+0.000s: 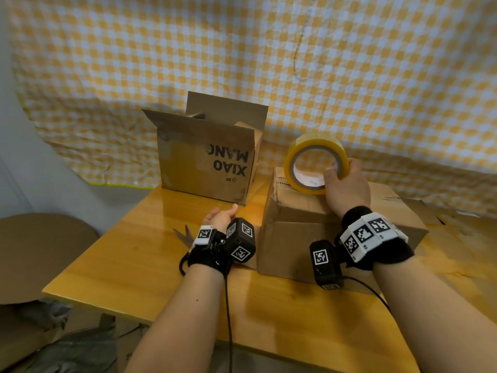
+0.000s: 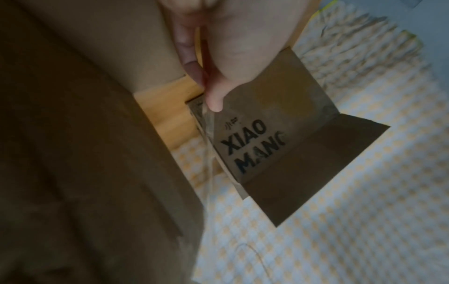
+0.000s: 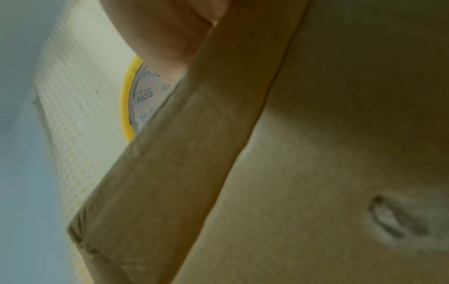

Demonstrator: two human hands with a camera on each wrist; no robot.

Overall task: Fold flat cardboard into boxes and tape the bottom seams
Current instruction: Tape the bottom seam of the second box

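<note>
Cardboard box (image 1: 309,232) lies closed on the bench (image 1: 150,265), its folded face up. On its top stands a tape roll (image 1: 316,162) on edge, gripped by the right hand (image 1: 347,184), fingers hooked through the core. Left of the box the left hand (image 1: 222,218) hovers with straight, relaxed fingers, holding nothing, scissors (image 1: 184,234) just beside it. Behind the box stands a printed open box (image 1: 207,154).

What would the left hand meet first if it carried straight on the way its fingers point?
Probably the printed XIAO MANG box: the left hand points forward over the table at its lower right corner. It may slip past into the gap beside the nearer box.
</note>
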